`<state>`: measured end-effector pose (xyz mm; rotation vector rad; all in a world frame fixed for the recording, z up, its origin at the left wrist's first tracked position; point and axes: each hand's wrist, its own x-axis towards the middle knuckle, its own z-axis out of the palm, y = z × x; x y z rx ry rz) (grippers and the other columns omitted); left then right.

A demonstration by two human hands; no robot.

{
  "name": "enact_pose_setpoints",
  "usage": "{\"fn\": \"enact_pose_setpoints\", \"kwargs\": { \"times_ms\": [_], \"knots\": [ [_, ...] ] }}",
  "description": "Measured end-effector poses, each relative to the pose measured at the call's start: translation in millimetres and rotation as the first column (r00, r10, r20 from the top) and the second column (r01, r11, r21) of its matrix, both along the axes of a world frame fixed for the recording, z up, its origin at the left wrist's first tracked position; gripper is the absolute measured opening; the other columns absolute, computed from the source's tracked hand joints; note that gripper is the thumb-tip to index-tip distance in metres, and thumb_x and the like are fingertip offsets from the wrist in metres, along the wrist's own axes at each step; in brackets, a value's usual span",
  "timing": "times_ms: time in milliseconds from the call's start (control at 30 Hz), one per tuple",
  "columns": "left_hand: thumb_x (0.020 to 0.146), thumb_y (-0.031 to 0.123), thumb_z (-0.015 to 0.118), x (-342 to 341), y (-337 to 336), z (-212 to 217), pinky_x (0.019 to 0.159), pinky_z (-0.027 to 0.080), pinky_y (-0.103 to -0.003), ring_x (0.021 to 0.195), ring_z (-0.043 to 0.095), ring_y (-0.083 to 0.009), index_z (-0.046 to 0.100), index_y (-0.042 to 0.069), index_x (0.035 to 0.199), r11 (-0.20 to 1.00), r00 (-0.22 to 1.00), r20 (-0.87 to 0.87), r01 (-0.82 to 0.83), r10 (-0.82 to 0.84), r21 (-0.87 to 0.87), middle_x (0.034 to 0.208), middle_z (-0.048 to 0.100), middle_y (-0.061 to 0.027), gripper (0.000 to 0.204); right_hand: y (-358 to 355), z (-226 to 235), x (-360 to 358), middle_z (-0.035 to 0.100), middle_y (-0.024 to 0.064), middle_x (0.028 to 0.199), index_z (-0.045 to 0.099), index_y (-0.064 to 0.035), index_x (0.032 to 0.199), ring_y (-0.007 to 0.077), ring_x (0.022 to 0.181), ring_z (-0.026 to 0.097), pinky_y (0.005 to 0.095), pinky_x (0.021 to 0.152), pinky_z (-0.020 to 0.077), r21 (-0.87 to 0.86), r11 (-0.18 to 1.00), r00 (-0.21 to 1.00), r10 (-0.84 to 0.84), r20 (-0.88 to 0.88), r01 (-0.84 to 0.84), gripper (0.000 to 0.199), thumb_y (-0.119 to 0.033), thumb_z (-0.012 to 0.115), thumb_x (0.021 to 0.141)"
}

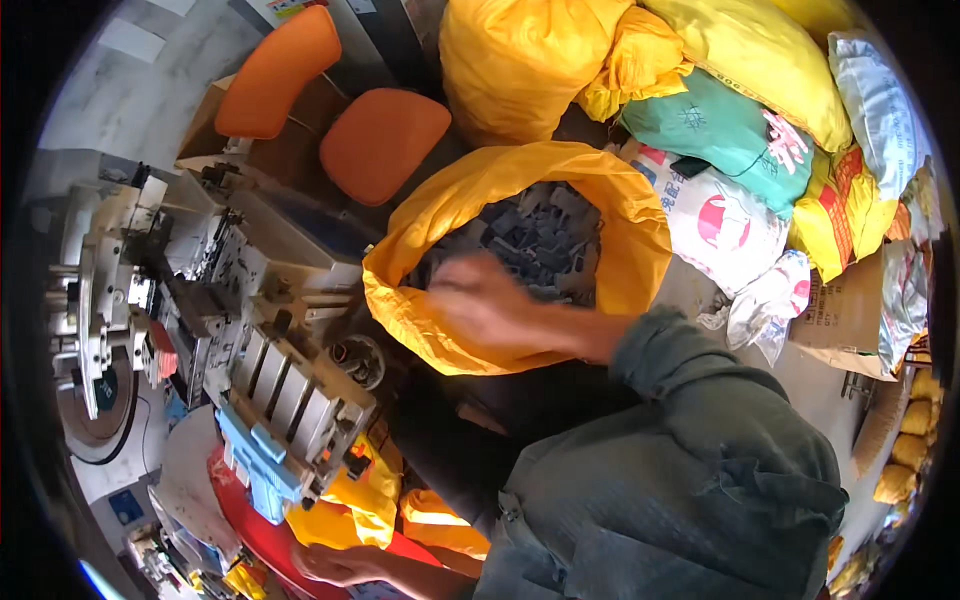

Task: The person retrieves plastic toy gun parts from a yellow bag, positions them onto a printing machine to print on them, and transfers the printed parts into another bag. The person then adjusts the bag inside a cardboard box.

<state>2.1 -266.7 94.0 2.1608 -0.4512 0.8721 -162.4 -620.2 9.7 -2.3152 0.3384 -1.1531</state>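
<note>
My right hand (475, 300) is over the near left part of a wide-mouthed yellow sack (400, 320), its fingers smeared by motion. Inside the sack lies a heap of small grey-blue pieces (535, 240), probably plastic. Whether the hand holds any of them cannot be made out. Low in the picture, my left hand (335, 563) rests by the red round surface (235, 490), its fingers loosely stretched and nothing visible in them. Beyond it, a light-blue, pistol-shaped plastic part (265, 465) sits at the end of a metal machine fixture (300, 385).
Machinery (190, 300) with metal rails fills the left side. An orange chair (385, 145) stands behind the sack. Full yellow bags (530, 65), a green sack (720, 130) and white sacks (715, 215) are piled at the far right, near a cardboard box (845, 305).
</note>
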Motion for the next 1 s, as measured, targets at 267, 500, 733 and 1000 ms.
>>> {"fn": "enact_pose_setpoints", "kwargs": {
  "times_ms": [267,500,733,1000],
  "knots": [
    [0.077,0.002,0.061,-74,-32,-91,0.084,0.045,-0.032,0.092,0.056,-0.0256,0.058,0.0,0.102,0.956,0.795,-0.567,0.291,-0.216,0.044,0.094,0.06,-0.0104,0.025,-211,-112,-103,0.044,0.0187,0.131,0.038,-0.0155,0.135,0.0288,0.126,0.036,0.0536,0.098,0.0289,-0.35,0.739,0.308,-0.592,-0.744,0.576,0.069,-0.018,0.067,0.072],
    [0.086,0.01,0.058,-59,-146,-150,0.095,0.039,-0.033,0.115,0.047,-0.0231,0.032,0.0,0.133,0.835,0.283,-0.791,0.285,-0.542,-0.47,0.128,0.044,-0.0154,0.054,-182,-105,-6,0.056,0.0084,0.087,0.058,-0.0051,0.097,0.0178,0.079,0.05,0.0345,0.065,0.041,0.956,0.156,0.963,-0.15,-0.224,0.247,0.022,-0.016,0.057,0.078],
    [0.082,0.006,0.06,-53,-217,-195,0.091,0.042,-0.034,0.11,0.048,-0.0245,0.022,0.002,0.138,0.806,0.071,-0.805,-0.029,-0.588,-0.591,0.126,0.042,-0.0153,0.068,-102,22,-72,0.063,0.0067,0.101,0.058,-0.0006,0.111,0.0164,0.1,0.056,0.0305,0.086,0.0435,0.983,0.171,0.997,0.038,-0.067,0.06,0.034,-0.01,0.055,0.079],
    [0.076,-0.005,0.045,-35,-209,-162,0.091,0.042,-0.029,0.109,0.051,-0.0218,0.037,0.0,0.132,0.764,0.129,-0.759,0.231,-0.638,-0.603,0.122,0.05,-0.0126,0.056,-221,17,-41,0.063,0.0073,0.095,0.06,-0.0032,0.108,0.0146,0.086,0.058,0.0303,0.072,0.0454,0.875,0.407,0.956,0.016,-0.293,0.262,0.033,-0.019,0.06,0.079]
  ]
}}
